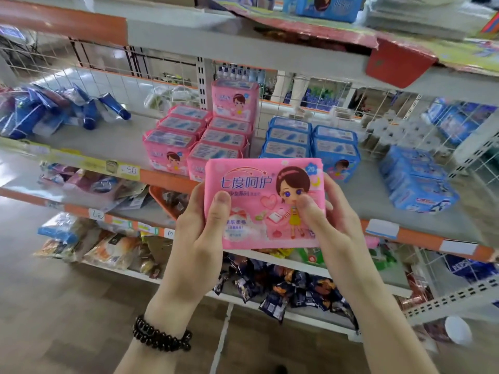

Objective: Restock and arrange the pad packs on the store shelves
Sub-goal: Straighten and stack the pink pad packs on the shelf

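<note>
Before the shelf (351,201) — both hands, left (201,233) and right (328,221), thumbs forward, gripping a pink pad pack (263,201).

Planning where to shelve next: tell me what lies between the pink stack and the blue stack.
Bare grey shelf only; a narrow gap separates the pink stack from the blue stack, seen in the head view.
</note>
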